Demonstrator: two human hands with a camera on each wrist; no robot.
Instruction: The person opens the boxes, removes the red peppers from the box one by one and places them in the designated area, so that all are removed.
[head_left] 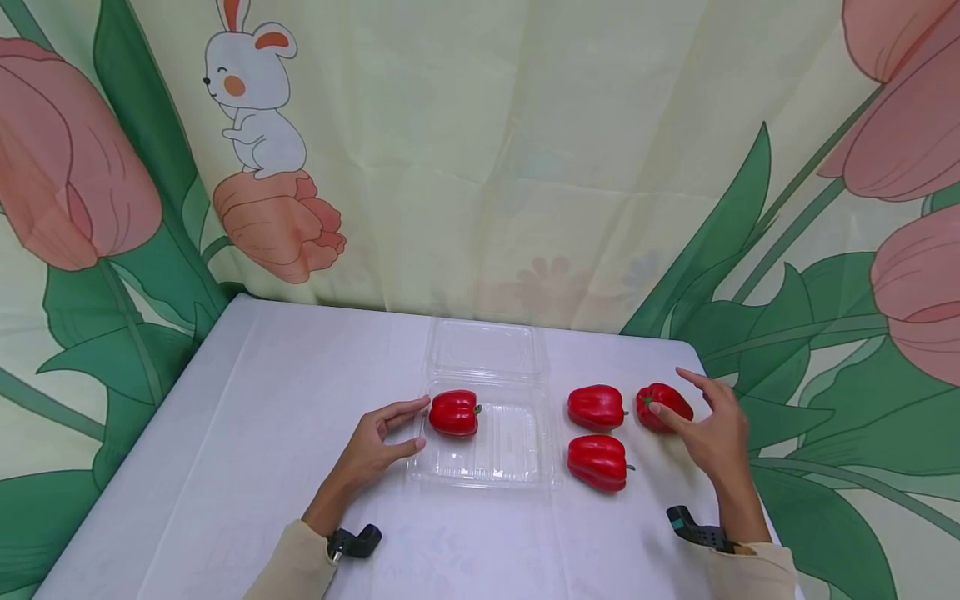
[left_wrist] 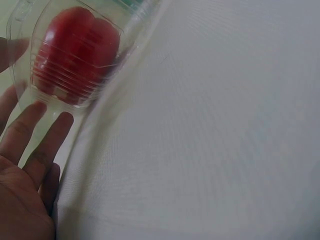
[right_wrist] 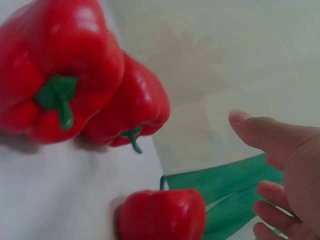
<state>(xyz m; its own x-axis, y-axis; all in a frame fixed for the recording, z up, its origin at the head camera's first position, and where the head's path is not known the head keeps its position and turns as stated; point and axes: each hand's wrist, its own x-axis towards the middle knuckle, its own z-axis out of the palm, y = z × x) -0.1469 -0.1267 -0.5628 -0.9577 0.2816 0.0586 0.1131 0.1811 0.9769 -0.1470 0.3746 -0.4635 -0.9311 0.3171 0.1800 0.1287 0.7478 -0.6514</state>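
A clear plastic clamshell box [head_left: 517, 442] lies with its lid laid back, and one red bell pepper [head_left: 453, 413] sits in its left part. At the box's left side is my left hand [head_left: 375, 442], thumb and fingers spread and fairly straight. The left wrist view shows those fingertips [left_wrist: 62, 120] close to the see-through wall; whether they touch it I cannot tell. My right hand [head_left: 716, 425] hovers by the rightmost bell pepper [head_left: 663, 408], thumb apart from the fingers. In the right wrist view, a gap shows between the thumb [right_wrist: 265, 130] and the lower pepper [right_wrist: 162, 215].
Two more red bell peppers, one farther back [head_left: 595, 407] and one nearer [head_left: 597, 462], lie between the box and my right hand. The white-covered table [head_left: 225, 467] ends at a printed curtain [head_left: 450, 167]. Each wrist bears a black strap device.
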